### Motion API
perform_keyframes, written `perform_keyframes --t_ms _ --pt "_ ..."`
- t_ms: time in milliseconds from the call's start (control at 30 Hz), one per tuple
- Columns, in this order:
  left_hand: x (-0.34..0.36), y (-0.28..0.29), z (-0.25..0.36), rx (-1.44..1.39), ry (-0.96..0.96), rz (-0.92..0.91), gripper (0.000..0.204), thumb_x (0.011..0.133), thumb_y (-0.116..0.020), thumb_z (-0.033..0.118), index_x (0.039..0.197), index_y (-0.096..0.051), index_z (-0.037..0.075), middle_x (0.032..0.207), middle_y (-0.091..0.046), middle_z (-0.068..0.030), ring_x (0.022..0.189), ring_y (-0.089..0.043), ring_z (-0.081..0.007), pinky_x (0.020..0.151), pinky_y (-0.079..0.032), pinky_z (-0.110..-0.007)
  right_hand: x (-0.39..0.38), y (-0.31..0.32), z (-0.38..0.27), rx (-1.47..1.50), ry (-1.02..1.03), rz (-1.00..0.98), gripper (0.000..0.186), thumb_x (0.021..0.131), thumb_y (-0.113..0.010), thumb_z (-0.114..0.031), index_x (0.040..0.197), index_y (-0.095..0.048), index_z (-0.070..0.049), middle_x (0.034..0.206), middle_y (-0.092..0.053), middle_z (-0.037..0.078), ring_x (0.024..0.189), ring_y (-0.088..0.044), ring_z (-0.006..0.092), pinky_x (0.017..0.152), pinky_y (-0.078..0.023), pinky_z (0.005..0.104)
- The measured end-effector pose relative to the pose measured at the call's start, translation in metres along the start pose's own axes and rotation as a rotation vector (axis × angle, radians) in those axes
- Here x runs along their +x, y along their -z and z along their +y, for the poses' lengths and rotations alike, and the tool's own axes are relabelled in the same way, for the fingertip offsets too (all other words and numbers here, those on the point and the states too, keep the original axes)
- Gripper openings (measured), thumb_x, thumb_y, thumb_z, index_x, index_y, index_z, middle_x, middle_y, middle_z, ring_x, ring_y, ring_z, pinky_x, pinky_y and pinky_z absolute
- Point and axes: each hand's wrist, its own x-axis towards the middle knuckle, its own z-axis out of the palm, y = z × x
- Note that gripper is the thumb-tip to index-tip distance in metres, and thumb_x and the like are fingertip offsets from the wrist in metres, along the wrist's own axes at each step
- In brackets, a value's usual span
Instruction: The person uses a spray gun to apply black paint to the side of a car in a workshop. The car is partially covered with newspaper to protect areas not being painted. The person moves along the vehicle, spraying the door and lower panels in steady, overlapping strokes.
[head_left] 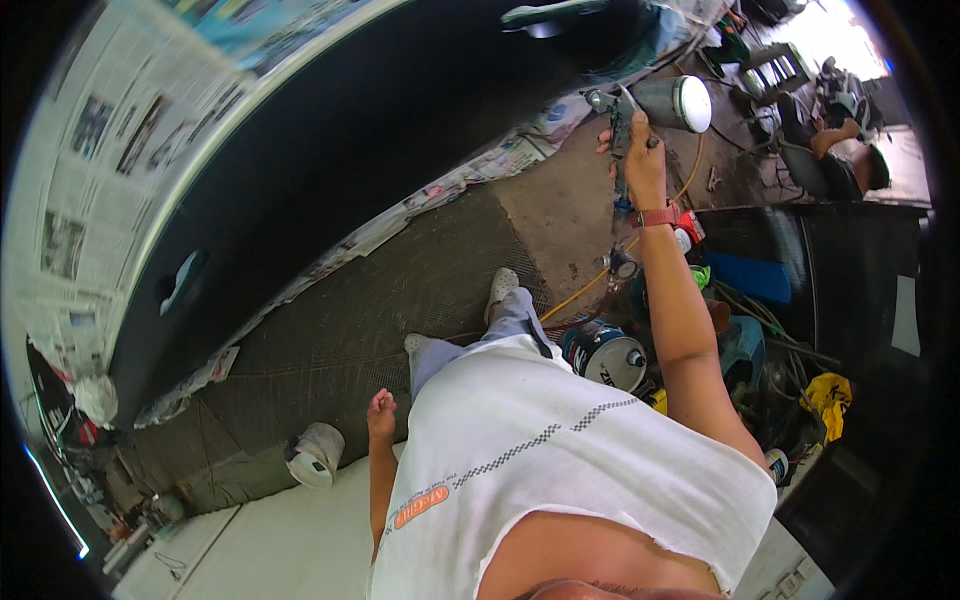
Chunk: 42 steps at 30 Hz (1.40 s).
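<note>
My right hand (646,165) is stretched out at the upper right, its fingers wrapped round the handle of a spray gun (624,125). A grey cup (668,104) with a pale round end is attached to the gun. Below the grip, a round fitting (622,264) shows by a thin orange hose (575,296). The gun is near the far end of a glossy black car side (330,170) with door handles. Beside my white shirt, my left hand (381,412) hangs low with its fingers curled in, and I see nothing in it.
Newspaper sheets (110,160) cover the car's upper part, and more paper lines its lower edge. A paint tin (606,356), a yellow bag (828,402) and tangled hoses crowd my right side. A whitish bucket (315,455) stands at left. Another person (850,155) is at the far right.
</note>
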Motion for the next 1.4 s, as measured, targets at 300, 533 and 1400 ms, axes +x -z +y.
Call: perform_keyframes --t_ms 300,533,1400 --pt "-0.017 -0.044 0.101 0.301 -0.101 0.011 0.043 0.1 -0.065 0.025 0.137 -0.06 0.004 0.114 -0.07 -0.0107 0.102 -0.065 -0.0187 0.094 -0.05 -0.033 0.117 0.098 0.026 -0.034 -0.03 0.32 0.071 0.102 -0.044 -0.065 0.098 -0.069 0.002 0.082 -0.073 0.012 0.065 -0.071 0.0194 0.041 -0.05 0.032" --pt "-0.026 -0.028 0.041 0.293 -0.109 -0.038 0.045 0.099 -0.067 0.031 0.134 -0.062 0.002 0.113 -0.072 -0.0134 0.105 -0.067 -0.0216 0.094 -0.051 -0.035 0.151 0.082 -0.007 -0.147 0.104 0.446 0.066 0.104 -0.042 -0.06 0.104 -0.068 0.001 0.083 -0.073 0.011 0.067 -0.072 0.0191 0.043 -0.051 0.0297" --pt "0.005 0.167 -0.224 -0.104 0.111 0.155 0.043 0.102 -0.063 0.036 0.126 -0.066 0.001 0.112 -0.072 -0.0105 0.102 -0.068 -0.0221 0.087 -0.054 -0.037 -0.299 -0.423 -0.093 -0.024 0.008 -0.697 0.052 0.106 -0.048 -0.05 0.116 -0.067 -0.002 0.082 -0.068 0.005 0.068 -0.066 0.0113 0.042 -0.045 0.0256"
